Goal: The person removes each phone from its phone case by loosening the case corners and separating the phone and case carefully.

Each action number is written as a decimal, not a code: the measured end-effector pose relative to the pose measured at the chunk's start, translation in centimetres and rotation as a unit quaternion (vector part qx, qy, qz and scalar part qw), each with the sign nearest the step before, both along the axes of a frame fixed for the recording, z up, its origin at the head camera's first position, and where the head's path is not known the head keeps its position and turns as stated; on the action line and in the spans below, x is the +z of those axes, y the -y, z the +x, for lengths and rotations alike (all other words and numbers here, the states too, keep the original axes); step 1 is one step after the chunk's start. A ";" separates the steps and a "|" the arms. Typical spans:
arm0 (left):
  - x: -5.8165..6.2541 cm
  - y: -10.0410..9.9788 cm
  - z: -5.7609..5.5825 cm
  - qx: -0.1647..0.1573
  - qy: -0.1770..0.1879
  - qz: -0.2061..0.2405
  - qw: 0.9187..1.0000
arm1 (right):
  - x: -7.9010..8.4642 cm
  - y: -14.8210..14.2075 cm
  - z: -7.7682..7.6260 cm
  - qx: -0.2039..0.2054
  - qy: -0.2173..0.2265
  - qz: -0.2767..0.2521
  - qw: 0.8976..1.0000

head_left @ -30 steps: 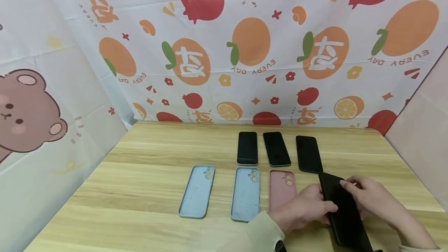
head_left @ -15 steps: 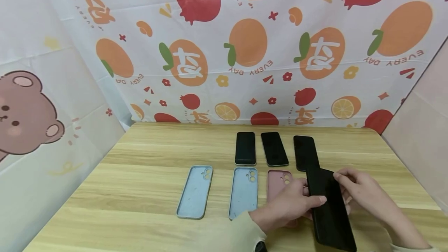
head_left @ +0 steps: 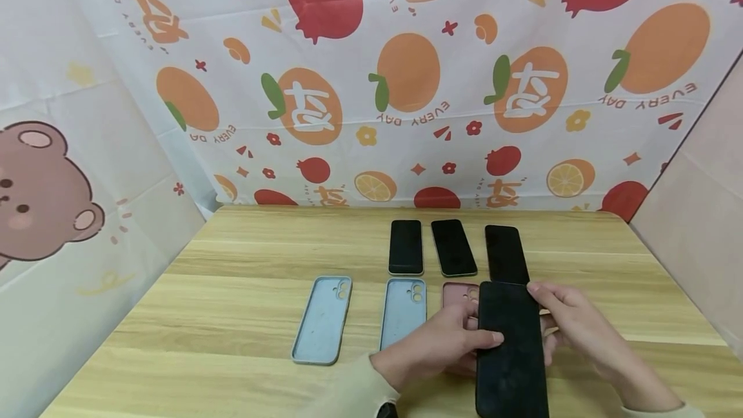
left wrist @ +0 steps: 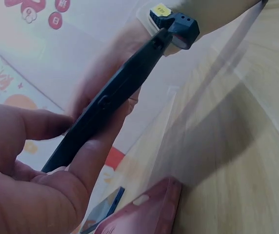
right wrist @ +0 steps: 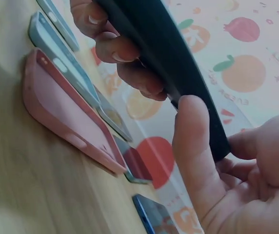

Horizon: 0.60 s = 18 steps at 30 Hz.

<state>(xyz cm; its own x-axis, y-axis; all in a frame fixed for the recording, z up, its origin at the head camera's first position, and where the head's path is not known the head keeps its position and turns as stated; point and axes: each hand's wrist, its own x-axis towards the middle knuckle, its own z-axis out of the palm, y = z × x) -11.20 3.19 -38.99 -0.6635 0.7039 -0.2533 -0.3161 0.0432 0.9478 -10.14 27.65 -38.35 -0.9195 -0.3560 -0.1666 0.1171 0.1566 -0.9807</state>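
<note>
A black phone (head_left: 512, 353) is raised above the table near its front right; whether it sits in a case is hard to tell. My left hand (head_left: 444, 340) grips its left side, thumb on the upper face and fingers beneath. At the far right corner my right hand (head_left: 571, 315) pinches it between thumb and fingers. The left wrist view shows the phone edge-on, with a button on its side. Partly covered by my left hand, a pink phone case (right wrist: 66, 112) lies on the table. Beside it are two light blue phone cases, one (head_left: 322, 320) and another (head_left: 404, 311).
Three dark phones lie in a row behind the cases: a left phone (head_left: 406, 247), a middle phone (head_left: 454, 247) and a right phone (head_left: 506, 253). The wooden table (head_left: 244, 328) ends at a fruit-print cloth (head_left: 348, 179) at the back.
Both hands have carried the black phone leftward, and it has turned from slanted to nearly straight. It now covers the near end of the right phone's surroundings and more of the pink case is hidden.
</note>
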 end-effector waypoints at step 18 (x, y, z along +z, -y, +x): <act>0.9 1.8 -0.1 0.004 -0.003 0.009 1.000 | -1.1 2.8 0.6 0.026 -0.049 -0.218 0.974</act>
<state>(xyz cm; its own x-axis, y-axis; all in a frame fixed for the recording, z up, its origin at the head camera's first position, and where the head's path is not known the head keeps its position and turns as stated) -11.35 1.35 -38.10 -0.6705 0.7034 -0.2360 -0.3099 0.0235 0.9505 -9.53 24.87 -39.44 -0.9022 -0.4200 0.0979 0.0232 -0.2740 -0.9614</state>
